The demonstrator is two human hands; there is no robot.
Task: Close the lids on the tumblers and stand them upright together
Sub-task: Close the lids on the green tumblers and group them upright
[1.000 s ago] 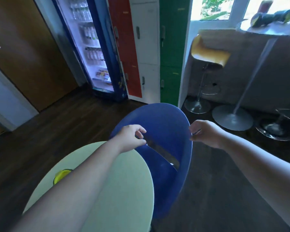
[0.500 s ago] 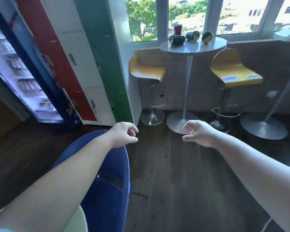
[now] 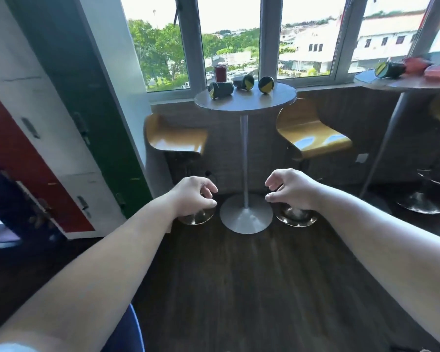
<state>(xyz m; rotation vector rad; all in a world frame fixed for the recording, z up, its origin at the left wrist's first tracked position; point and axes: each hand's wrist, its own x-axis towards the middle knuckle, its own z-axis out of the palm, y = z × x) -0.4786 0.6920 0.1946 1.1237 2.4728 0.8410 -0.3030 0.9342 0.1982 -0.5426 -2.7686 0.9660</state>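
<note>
- our left hand point(image 3: 192, 196) is stretched out in front of us above the dark wood floor point(image 3: 239, 275). its fingers are loosely curled and slightly apart, and it holds nothing.
- our right hand point(image 3: 291, 190) is out at the same height, apart from the left one. its fingers are also loosely curled and it grips nothing.
- the tumblers are ahead of us on the round table point(image 3: 252, 101) by the window point(image 3: 229, 34), well apart from both hands.
- three of them lie on their sides there: the left dark tumbler point(image 3: 220, 90), the middle dark tumbler point(image 3: 244, 82) and the right dark tumbler point(image 3: 266, 85). each shows a yellow and black end.
- we cannot tell from here whether their lids are closed.
- a red tumbler point(image 3: 221, 73) stands upright just behind the left dark tumbler, nearest the glass.
- a yellow stool point(image 3: 178, 139) sits to the left of the table's pole, and a second yellow stool point(image 3: 313, 141) to the right.
- a second table point(image 3: 404, 83) at the far right carries another dark tumbler point(image 3: 389, 69) on its side, with blurred reddish things point(image 3: 417, 65) beside it.
- red, white and green lockers point(image 3: 61, 128) line the left wall.
- a blue chair point(image 3: 127, 331) edges in at the bottom.
</note>
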